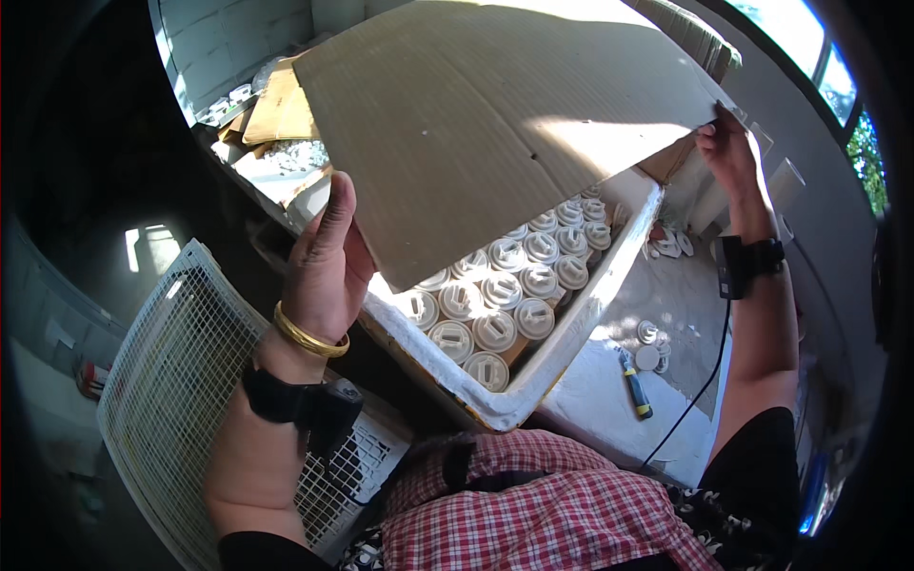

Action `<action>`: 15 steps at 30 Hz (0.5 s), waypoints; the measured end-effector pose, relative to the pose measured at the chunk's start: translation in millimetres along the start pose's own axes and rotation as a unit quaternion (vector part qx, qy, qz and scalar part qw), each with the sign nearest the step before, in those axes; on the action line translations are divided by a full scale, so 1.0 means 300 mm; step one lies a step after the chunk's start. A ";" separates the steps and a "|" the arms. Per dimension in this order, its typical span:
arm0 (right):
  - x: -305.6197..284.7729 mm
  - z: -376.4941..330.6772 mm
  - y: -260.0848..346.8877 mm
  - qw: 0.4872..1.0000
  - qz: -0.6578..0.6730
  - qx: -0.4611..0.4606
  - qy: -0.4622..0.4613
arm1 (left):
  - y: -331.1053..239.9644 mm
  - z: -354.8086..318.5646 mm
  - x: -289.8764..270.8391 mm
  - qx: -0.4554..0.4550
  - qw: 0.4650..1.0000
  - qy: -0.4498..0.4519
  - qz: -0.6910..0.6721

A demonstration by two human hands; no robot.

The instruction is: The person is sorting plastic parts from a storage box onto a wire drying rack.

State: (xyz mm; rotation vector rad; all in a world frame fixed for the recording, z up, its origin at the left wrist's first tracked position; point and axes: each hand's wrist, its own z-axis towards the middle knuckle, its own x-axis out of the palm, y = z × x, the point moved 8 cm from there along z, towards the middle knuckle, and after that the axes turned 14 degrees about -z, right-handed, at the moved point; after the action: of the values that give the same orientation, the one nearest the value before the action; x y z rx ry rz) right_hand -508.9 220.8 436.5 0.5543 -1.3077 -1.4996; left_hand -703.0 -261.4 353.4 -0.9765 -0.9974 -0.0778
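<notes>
A large flat cardboard sheet (457,124) is held up, tilted, between my two hands. My left hand (328,262) grips its near left corner, thumb on top and fingers hidden beneath. At the right corner my right hand (731,152) pinches the edge. Below the sheet, a white tub (562,352) with a worn rim holds rows of round white plastic pieces (495,330), each with a raised slotted middle. Brown cardboard shows under some of them. The sheet hides the tub's far part.
A yellow-and-black handled tool (635,385) lies on the white surface right of the tub, near a few loose round pieces (648,357). To the left stands a white plastic lattice chair (181,352). Behind it, a box (286,157) holds small white bits. A cable (700,390) hangs from my right wrist.
</notes>
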 end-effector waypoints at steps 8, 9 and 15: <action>0.413 -0.092 -0.305 0.963 -0.252 0.091 -0.029 | -0.301 -0.023 -0.249 0.087 0.979 -0.184 -0.004; 0.411 -0.153 -0.371 0.931 -0.355 0.088 -0.013 | -0.327 -0.025 -0.286 0.099 0.973 -0.209 0.017; 0.328 -0.419 -0.578 0.848 -0.507 -0.055 -0.144 | -0.427 0.077 -0.484 0.139 0.956 -0.239 0.096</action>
State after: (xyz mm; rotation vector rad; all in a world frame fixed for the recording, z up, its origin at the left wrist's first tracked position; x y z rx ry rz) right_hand -506.3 57.5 266.4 1.0731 -1.1682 -2.5886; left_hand -862.0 -372.7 334.6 -0.8412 -1.3065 0.4723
